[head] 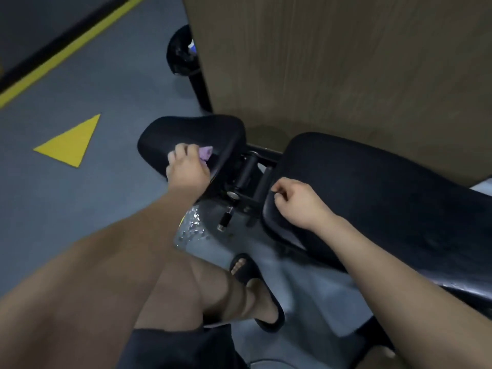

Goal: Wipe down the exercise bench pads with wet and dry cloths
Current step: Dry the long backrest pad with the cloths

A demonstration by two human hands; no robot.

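Left hand (pixel 186 169) grips the one purple cloth (pixel 205 153) on the small seat pad (pixel 191 131).
Fingers hide most of the cloth. The right hand (pixel 295 201) curls at the edge of the second, longer pad (pixel 372 182), which is cut off at the right; whether it pinches anything I cannot tell. One sandalled foot (pixel 255 288) shows below.

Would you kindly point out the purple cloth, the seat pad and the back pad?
purple cloth (pixel 206 152): head view, its exposed rolled end.
seat pad (pixel 191 129): head view, bare top surface.
back pad (pixel 372 182): head view, bare top surface.
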